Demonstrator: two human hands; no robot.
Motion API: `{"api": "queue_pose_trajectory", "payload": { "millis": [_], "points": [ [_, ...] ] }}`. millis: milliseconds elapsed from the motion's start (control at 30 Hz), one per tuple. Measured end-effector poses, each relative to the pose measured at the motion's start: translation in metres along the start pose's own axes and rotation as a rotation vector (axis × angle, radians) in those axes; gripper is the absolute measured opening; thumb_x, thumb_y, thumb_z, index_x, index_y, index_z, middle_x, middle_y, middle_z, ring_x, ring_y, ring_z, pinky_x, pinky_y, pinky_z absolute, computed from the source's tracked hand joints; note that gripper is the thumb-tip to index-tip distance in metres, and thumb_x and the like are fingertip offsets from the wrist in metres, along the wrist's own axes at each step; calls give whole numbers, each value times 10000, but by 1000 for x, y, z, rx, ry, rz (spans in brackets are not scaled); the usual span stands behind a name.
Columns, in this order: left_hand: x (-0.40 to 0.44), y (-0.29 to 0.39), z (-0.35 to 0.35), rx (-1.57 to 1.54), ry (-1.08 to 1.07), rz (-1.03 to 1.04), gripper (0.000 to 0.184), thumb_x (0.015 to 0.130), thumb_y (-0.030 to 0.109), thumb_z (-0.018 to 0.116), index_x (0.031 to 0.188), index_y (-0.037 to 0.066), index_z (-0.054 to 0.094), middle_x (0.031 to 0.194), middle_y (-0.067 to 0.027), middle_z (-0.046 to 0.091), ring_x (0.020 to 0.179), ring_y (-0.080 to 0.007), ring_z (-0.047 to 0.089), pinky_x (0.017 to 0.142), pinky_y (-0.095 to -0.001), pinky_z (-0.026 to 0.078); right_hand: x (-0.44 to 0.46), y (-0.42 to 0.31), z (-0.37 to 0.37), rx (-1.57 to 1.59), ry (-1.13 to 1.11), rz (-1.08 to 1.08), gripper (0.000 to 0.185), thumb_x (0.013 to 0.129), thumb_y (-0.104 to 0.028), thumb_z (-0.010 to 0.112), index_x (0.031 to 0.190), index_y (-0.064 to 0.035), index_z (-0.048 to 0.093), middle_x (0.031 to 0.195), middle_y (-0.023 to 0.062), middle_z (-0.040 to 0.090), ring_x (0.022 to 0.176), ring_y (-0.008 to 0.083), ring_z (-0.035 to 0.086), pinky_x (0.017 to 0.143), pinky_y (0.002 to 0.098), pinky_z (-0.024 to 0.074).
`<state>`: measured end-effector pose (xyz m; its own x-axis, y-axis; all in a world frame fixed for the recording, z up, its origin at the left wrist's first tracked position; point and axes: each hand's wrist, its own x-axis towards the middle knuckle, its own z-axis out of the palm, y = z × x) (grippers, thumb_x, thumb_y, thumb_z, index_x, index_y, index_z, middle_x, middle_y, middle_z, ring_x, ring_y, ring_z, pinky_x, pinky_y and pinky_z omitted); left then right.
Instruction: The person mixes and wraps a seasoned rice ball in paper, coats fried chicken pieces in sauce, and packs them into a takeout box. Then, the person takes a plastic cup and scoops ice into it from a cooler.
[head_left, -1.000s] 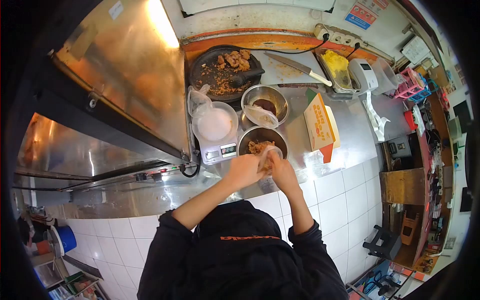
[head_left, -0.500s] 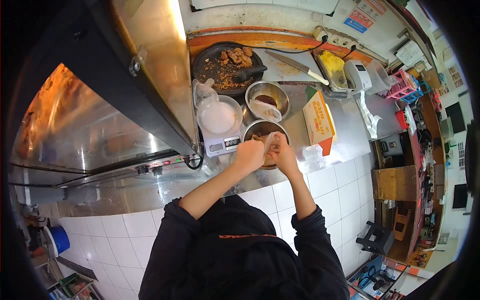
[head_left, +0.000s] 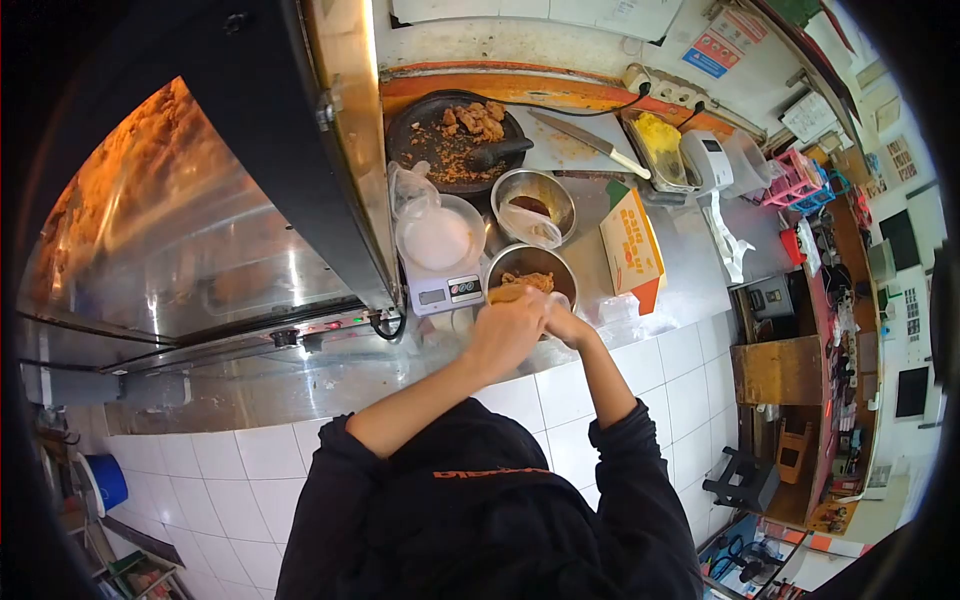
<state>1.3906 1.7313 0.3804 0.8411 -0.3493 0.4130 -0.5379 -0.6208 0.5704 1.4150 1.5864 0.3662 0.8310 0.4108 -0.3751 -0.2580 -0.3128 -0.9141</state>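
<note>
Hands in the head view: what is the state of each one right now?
Left hand: fingers curled over the bowl; what they grip is hidden.
Right hand: at the clear plastic; its grip cannot be told.

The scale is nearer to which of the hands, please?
Left: the left hand is just to the right of the scale; the right hand is beyond it, farther right.

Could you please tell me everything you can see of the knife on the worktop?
The knife has a long, grey, metal-looking blade and a white handle. It lies flat and diagonally across the pale cutting board, blade tip toward the wall, handle angled right toward the metal tray. Crumbs lie on the board beside the blade. Neither the left hand nor the right hand touches it.
</note>
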Motion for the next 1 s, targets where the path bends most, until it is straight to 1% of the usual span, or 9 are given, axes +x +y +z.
{"api": "queue_pose_trajectory", "payload": {
  "millis": [33,100,133,200,333,567,633,767,1000],
  "points": [
    [-7,7,-5,-1,5,-5,214,743,297,630,688,97,575,680,-74,593,571,-273,582,500,-382,455,0,6,-1,-5,-4,1,504,884,-425,448,1198,-32,486,1214,157,496,1134,230,463,931,321,371],
    [-22,22,-14,-98,-82,-62,275,752,355,626,682,94,574,654,-72,594,544,-264,583,467,-367,450,-1,16,-6,642,49,31,627,899,-553,286,1286,-70,388,1278,117,446,1163,249,431,979,370,338],
    [-28,24,-12,-99,-79,-66,275,752,355,626,682,94,574,654,-72,594,544,-264,583,467,-367,450,-3,16,-8,739,43,46,729,849,-639,280,1299,-73,373,1294,125,427,1181,269,403,999,394,315],
    [-36,28,-4,-79,-213,-99,299,757,364,617,674,81,571,616,-78,592,537,-263,594,465,-358,457,-10,13,-5,901,17,50,773,827,-672,267,1307,-73,359,1302,130,417,1192,281,398,1000,415,312],
    [-29,27,11,-33,-151,-141,337,761,392,612,717,63,552,549,-93,574,498,-271,593,437,-365,454,-17,5,4,1229,19,-22,844,781,-734,251,1330,-98,330,1319,133,395,1199,310,386,989,464,314],
    [-32,31,23,-12,-99,-133,265,813,341,568,791,85,502,480,-93,547,418,-267,567,368,-371,426,-23,10,-4,1331,-93,-90,773,804,-700,275,1331,-138,340,1279,122,429,1145,311,415,978,450,324],
    [-35,27,27,-37,-79,-133,234,821,312,563,784,89,503,483,-93,548,419,-266,567,368,-371,425,-22,3,2,1200,121,-60,697,833,-638,332,1321,-142,354,1249,109,450,1096,284,443,961,426,345],
    [-41,17,39,-23,-53,-81,166,816,237,565,759,92,507,470,-91,529,405,-268,549,373,-368,424,-21,8,9,1136,135,-39,624,852,-578,383,1300,-144,377,1223,94,464,1059,254,456,951,393,364],
    [-61,40,28,-283,-8,48,95,795,165,590,773,93,533,517,-73,544,426,-239,547,381,-357,403,-11,9,14,1053,150,100,639,837,-624,360,1300,-184,360,1222,53,461,994,246,492,785,509,458]
  ]
}}
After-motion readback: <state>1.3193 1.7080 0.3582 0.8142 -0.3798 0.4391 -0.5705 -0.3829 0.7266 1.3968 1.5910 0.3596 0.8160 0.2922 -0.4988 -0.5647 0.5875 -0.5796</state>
